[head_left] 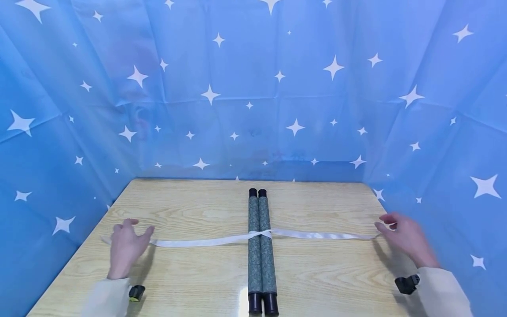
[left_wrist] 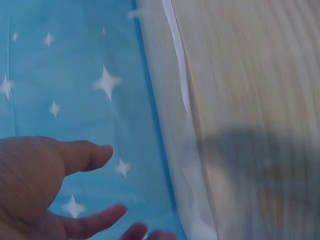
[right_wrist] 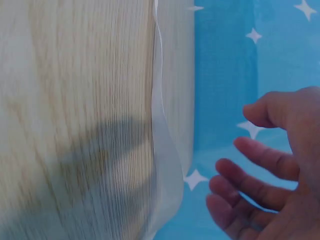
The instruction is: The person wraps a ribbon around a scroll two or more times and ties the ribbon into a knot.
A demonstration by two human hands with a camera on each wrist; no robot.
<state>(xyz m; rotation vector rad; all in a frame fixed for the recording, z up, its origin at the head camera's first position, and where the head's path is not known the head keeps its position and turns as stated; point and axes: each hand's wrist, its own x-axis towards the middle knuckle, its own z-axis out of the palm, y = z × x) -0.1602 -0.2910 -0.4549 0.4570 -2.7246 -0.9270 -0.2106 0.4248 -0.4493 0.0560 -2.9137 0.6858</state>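
Note:
A scroll (head_left: 254, 264), rolled into two grey-green patterned rolls with dark end knobs, lies lengthwise on the table. Around its middle passes a white ribbon (head_left: 206, 242), which crosses on top and stretches out flat to both sides. Over the ribbon's left part hovers my left hand (head_left: 127, 246), thumb and fingers spread; the left wrist view shows nothing between them, with the ribbon (left_wrist: 179, 55) apart from the hand. My right hand (head_left: 408, 237) is beside the ribbon's right end. In the right wrist view its fingers are loosely bent and hold nothing, apart from the ribbon (right_wrist: 167, 170).
The light wood-grain table (head_left: 190, 207) carries the scroll and ribbon. A blue curtain with white stars (head_left: 253, 66) stands behind the table and along both sides. Dark wrist devices (head_left: 407, 284) sit near both sleeves.

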